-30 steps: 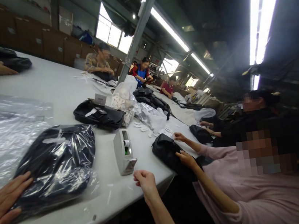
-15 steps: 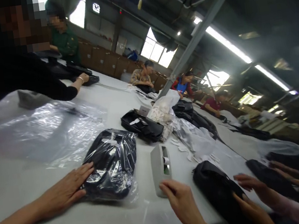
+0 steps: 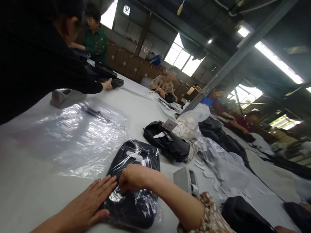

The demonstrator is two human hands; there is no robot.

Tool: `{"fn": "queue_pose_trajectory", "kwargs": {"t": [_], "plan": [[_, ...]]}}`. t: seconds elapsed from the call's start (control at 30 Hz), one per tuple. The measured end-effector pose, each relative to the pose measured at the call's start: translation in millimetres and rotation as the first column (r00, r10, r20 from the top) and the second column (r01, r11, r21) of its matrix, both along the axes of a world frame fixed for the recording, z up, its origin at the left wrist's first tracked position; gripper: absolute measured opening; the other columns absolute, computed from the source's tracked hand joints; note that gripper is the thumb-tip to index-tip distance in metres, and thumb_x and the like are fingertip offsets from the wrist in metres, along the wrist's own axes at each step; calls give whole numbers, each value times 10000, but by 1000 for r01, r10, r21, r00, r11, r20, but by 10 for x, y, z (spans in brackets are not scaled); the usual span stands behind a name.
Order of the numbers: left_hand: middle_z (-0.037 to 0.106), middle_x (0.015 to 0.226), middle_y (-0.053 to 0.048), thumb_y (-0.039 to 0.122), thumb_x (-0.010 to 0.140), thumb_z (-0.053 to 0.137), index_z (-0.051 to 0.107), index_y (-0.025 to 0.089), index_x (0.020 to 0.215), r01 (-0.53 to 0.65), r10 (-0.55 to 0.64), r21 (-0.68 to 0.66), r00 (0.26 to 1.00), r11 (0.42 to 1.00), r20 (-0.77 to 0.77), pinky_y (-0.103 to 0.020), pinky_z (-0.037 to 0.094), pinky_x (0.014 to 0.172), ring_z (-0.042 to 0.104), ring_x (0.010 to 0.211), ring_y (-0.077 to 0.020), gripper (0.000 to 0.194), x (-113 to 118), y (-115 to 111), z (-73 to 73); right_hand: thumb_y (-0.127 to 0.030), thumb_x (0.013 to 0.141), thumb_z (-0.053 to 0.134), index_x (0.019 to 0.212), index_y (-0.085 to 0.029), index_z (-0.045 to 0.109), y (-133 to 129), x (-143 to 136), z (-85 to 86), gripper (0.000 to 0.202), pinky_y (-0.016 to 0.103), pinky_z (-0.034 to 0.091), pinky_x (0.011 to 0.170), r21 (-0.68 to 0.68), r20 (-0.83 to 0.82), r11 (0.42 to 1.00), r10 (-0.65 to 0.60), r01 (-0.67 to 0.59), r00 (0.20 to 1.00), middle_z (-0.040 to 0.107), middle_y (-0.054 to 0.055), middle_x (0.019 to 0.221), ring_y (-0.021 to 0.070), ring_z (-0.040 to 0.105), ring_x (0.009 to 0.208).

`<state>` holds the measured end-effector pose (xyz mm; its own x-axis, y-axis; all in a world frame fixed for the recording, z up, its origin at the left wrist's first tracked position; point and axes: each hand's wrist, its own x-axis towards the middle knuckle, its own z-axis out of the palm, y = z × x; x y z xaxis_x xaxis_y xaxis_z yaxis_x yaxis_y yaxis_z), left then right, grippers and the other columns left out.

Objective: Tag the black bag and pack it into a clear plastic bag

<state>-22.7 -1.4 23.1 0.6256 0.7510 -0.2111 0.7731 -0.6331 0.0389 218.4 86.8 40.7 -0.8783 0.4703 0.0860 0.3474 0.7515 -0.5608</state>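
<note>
A dark bag in clear plastic wrapping [image 3: 139, 212] lies on the white table in front of me. My left hand [image 3: 83, 208] rests flat against its left edge, fingers stretched out. Over the bag's upper left part, my right hand [image 3: 133, 176] bends inward with the fingers closed. The fingertips are turned away from view, so anything between them is hidden. A grey tape dispenser [image 3: 183, 179] stands just right of the wrapped bag, partly covered by my right forearm.
Clear plastic bags [image 3: 84, 141] spread over the table at left, near another grey dispenser [image 3: 63, 98]. A black bag with tags [image 3: 167, 143] lies beyond the wrapped one. Crumpled plastic [image 3: 221, 161] and another black bag [image 3: 244, 221] are at right. A co-worker's black sleeve [image 3: 75, 73] reaches in from upper left.
My right hand has left the tape dispenser and moved left onto the wrapped bag. My left hand stays at the bag's edge. The whole view has shifted, with things appearing farther right.
</note>
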Motion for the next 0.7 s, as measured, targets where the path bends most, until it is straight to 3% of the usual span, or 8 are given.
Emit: {"fn": "queue_pose_trajectory", "kwargs": {"t": [0.27, 0.4, 0.53, 0.63, 0.7], "plan": [[160, 1583, -36, 477, 954, 407, -20, 306, 1509, 4, -4, 0, 1000, 1000, 5, -466, 250, 1167, 220, 1439, -268, 720, -10, 23, -32, -187, 711, 701, 618, -148, 726, 128, -209, -14, 103, 238, 279, 446, 70, 129, 998, -11, 2, 992, 632, 20, 520, 114, 494, 455], [123, 1590, -18, 407, 950, 460, 96, 388, 1497, 53, -54, 73, 999, 996, 6, -497, 293, 1141, 236, 1433, -292, 657, -25, 8, -84, -245, 705, 725, 678, -170, 730, 194, -258, -65, 80, 232, 309, 472, 100, 154, 995, -31, 15, 988, 669, 34, 593, 153, 591, 552], [118, 1595, 0, 327, 899, 572, 226, 457, 1458, 116, -113, 176, 993, 978, -27, -526, 336, 1111, 259, 1421, -327, 671, -80, 12, -178, -465, 623, 804, 816, -206, 711, 235, -161, -147, 336, 245, 372, 535, 47, 127, 962, -274, 270, 953, 702, 36, 710, 223, 654, 700], [141, 1592, -46, 313, 842, 648, 233, 422, 1468, 183, -177, 225, 983, 957, -47, -524, 397, 1068, 303, 1400, -350, 759, -128, 33, -293, -438, 858, 607, 828, -216, 688, 61, -55, -233, 238, 274, 447, 677, -38, -11, 877, -480, 479, 877, 716, 39, 804, 206, 662, 796], [154, 1589, -57, 338, 804, 691, 241, 418, 1468, 206, -198, 232, 979, 951, -57, -519, 411, 1058, 328, 1387, -354, 806, -124, 39, -367, -352, 955, 456, 997, -226, 673, -163, -51, -339, 254, 367, 434, 910, -32, -161, 833, -550, 553, 819, 710, 69, 1029, 227, 633, 1003]]}}
